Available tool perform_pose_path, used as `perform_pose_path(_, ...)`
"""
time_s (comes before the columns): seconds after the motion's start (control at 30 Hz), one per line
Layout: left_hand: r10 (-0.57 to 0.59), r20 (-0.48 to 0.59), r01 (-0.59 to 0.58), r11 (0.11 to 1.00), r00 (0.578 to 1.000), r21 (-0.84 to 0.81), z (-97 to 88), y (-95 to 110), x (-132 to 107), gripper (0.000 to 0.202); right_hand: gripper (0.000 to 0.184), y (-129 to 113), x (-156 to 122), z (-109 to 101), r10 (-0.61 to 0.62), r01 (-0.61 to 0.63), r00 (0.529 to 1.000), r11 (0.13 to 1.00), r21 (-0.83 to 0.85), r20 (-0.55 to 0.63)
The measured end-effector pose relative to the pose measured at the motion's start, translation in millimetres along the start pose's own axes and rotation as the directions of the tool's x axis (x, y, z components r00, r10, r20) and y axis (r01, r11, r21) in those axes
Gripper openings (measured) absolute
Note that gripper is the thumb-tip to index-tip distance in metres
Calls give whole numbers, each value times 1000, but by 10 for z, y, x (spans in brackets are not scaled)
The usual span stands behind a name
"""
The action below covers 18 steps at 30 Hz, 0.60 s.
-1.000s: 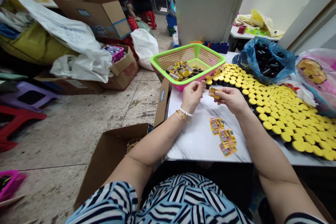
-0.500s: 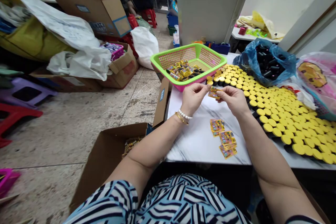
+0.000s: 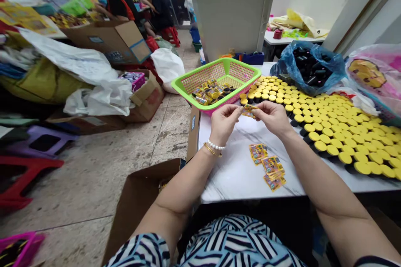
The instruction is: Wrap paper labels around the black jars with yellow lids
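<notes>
Basket [image 3: 205, 107]: lime rim, pink outside
Caps [image 3: 326, 132], right of basket: yellow
Cards [image 3: 272, 165], nearer than basket: yellow, multicoloured
Tabletop [image 3: 228, 175]: white, grey-veined

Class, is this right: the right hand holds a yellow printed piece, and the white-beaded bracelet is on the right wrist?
The wrist is wrong: the head view shows the white-beaded bracelet on the left wrist. The right hand does hold a yellow printed piece.

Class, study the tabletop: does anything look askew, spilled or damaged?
Nothing clearly spilled or damaged. The loose printed cards on the white table look slightly askew: they overlap at uneven angles, unlike the closely packed yellow-topped pieces to their right.
</notes>
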<state>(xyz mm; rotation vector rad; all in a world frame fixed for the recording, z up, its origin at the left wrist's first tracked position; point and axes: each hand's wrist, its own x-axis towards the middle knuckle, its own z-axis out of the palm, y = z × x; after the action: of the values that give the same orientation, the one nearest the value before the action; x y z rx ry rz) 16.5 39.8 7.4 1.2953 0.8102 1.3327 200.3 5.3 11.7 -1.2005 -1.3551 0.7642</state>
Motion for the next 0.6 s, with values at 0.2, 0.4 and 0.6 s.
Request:
perform_pose_path(0.2, -3, 5, 4, 1000, 1000, -23, 16, 14, -11, 36, 26, 9, -39, 7, -59, 60, 998, 985, -162, 7)
perform_pose_path(0.4, -116, 51, 120, 991, 992, -65, 13, 9, 1, 41, 22, -1, -45, -1, -83, 80, 997, 974, -214, -5)
perform_pose_path(0.6, -132, 22, 133, 991, 991, -31, 51, 52, -34, 43, 24, -44, -43, 19, -109, 97, 992, 981, -170, -65)
